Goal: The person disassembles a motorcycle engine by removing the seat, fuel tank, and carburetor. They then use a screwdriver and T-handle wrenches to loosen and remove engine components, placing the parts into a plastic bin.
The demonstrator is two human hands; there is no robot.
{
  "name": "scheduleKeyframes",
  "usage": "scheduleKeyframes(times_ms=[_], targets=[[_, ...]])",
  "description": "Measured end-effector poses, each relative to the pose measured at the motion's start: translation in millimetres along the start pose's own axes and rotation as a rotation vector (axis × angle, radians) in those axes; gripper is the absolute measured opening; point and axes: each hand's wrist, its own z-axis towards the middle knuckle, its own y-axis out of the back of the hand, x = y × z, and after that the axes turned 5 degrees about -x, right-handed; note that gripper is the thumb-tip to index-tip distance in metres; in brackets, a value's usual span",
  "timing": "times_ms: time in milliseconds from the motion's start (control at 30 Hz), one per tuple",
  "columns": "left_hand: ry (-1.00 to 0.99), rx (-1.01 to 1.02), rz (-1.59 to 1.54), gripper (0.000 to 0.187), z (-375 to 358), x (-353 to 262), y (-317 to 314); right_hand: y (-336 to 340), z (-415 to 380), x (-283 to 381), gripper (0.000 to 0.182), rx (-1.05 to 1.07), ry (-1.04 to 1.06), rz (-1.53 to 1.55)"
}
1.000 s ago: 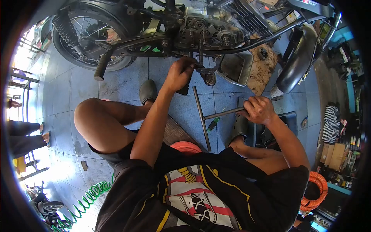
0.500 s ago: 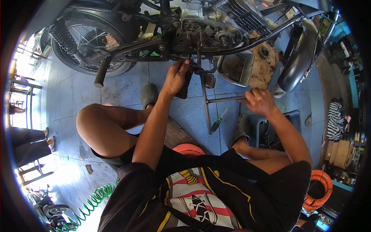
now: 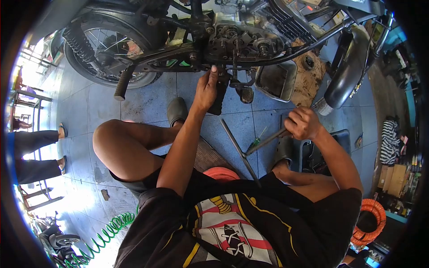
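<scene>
Under the motorcycle engine (image 3: 241,40), the left hand (image 3: 206,91) grips the black footrest (image 3: 220,96), as it did a moment before. The right hand (image 3: 304,123), closed around the T-handle wrench (image 3: 243,149), has swung it down from near the engine; its crossbar now hangs low over the tiled floor (image 3: 143,98), clear of any bolt.

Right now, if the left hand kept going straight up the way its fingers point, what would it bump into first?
Probably the motorcycle's open engine case: the left hand grips a black footpeg just beneath it, fingers pointing up at it. Depth is hard to judge here.
</scene>
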Motion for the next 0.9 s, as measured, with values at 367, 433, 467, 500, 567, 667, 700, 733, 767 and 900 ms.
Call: scheduleKeyframes(times_ms=[367, 433, 467, 500, 567, 667, 700, 733, 767, 900], targets=[[0.047, -0.085, -0.210, 0.068, -3, -3, 1, -5, -1, 1, 0.036, -0.012, 0.047, 0.038], [0.049, -0.082, -0.272, 0.068, -7, -4, 1, -17, -11, -6, 0.033, 0.050, -0.224, -0.143], [0.045, -0.079, -0.255, 0.069, -7, -5, 3, -17, -18, -1, 0.033, 0.051, -0.230, -0.150], [0.037, -0.083, -0.240, 0.069, -6, -5, 4, -13, -17, 7, 0.034, 0.047, -0.200, -0.142], [0.051, -0.091, -0.230, 0.069, -6, -14, 4, -6, -2, 11, 0.034, 0.012, -0.077, -0.038], [0.064, -0.102, -0.212, 0.068, -7, -16, 2, 6, 18, 27, 0.040, 0.006, 0.137, 0.190], [0.065, -0.105, -0.204, 0.068, -8, -15, 3, 7, 22, 25, 0.038, -0.024, 0.165, 0.191], [0.069, -0.095, -0.199, 0.068, -9, -13, 4, 3, 17, 19, 0.038, -0.026, 0.154, 0.192], [0.070, -0.082, -0.196, 0.067, -9, -12, 4, -4, 4, 8, 0.038, 0.026, 0.004, 0.039], [0.017, -0.069, -0.266, 0.066, -5, -3, 1, -13, -15, 2, 0.036, 0.034, -0.166, -0.121]])
